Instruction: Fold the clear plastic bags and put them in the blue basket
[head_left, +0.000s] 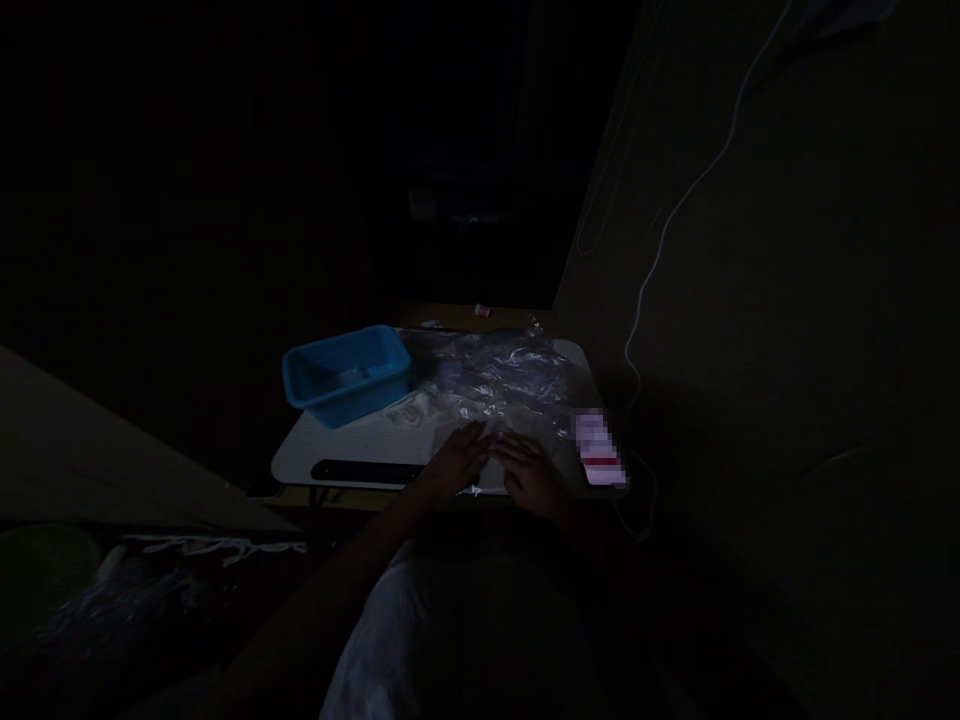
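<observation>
Uneven pressure could crumple the plastic film.
Right of the blue basin, we rest flattish hands there; grip unclear.

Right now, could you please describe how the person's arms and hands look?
The left hand and right hand are both bare, without gloves. The left forearm shows no sleeve; the right forearm fades into shadow. Darkness hides finer details.

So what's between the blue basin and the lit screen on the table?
In the head view, crumpled clear plastic lies across the white tabletop between the blue basin and lit screen, with the left hand and right hand at its near side.
</observation>
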